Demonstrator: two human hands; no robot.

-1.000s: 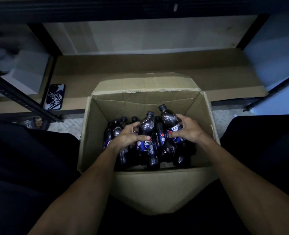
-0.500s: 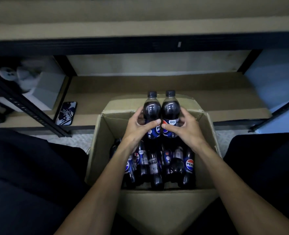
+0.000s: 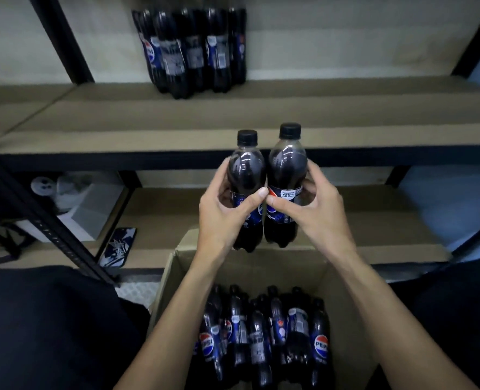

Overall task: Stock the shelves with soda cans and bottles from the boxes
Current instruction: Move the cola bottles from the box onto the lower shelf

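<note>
The left grip (image 3: 221, 215) is clamped round the left bottle (image 3: 245, 170), the right grip (image 3: 320, 215) round the right bottle (image 3: 288, 161). Both are held upright and touching, above the box (image 3: 343, 291) and just before the shelf (image 3: 233, 114) edge. Paired so, they can probably be set down together near the stocked bottles (image 3: 193, 52) at the back.

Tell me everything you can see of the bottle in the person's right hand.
The right-hand bottle is clear plastic filled with dark cola, with a black screw cap and a blue Pepsi label bearing a white printed patch. It is upright above the open cardboard box. The right hand grips it around the label, thumb across the front, and its side touches the left hand's bottle.
</note>
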